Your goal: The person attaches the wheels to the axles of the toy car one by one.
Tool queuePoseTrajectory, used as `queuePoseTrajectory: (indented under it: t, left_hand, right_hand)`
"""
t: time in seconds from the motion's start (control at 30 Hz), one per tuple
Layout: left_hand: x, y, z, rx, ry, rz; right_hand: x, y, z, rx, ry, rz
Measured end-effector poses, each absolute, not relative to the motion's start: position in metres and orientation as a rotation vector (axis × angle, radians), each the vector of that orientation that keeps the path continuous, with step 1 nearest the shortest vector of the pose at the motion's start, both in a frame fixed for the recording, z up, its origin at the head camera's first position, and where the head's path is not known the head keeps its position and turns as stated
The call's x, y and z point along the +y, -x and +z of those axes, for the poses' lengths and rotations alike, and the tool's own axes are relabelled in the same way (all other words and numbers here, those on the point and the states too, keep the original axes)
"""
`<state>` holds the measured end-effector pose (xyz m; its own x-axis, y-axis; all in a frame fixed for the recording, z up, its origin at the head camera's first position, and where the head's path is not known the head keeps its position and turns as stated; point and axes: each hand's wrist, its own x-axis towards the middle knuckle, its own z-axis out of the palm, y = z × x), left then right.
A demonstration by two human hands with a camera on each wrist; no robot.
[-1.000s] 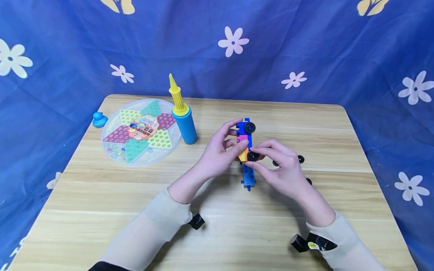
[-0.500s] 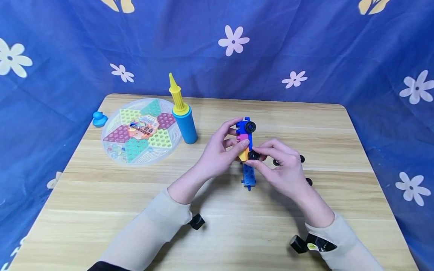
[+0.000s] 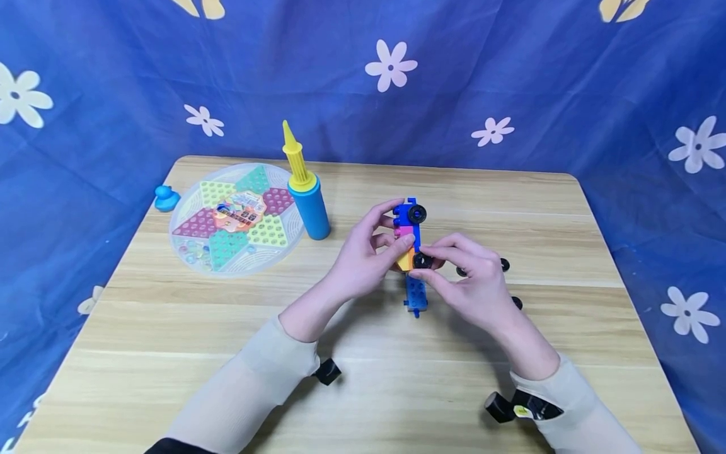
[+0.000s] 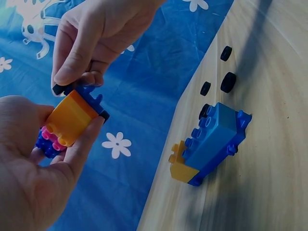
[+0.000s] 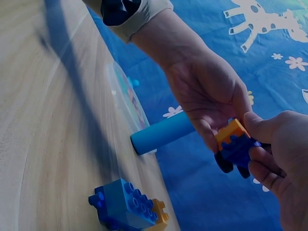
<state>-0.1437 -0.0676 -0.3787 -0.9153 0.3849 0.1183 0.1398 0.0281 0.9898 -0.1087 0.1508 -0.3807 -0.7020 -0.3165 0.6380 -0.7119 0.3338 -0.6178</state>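
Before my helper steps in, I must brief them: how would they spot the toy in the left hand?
Above the table, find the left hand. It grips the toy, a stack of coloured blocks. Unlike the second toy, lying on the table, it shows a pink block and a black wheel.

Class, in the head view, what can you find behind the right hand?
Three black wheels show on the table past the right hand, at least one partly covered. The table directly behind the hand is hidden, so anything else there cannot be seen from this camera.
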Motion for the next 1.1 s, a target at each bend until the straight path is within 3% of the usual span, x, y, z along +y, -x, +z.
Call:
queuePoseTrajectory:
  t: [1.1]
  left_hand:
    - [-0.0658, 0.1432, -0.3758, 2.107, -0.552, 2.021]
  right_hand:
    - [0.1542, 0.1053, -0.3764, -2.195, -0.955, 1.313]
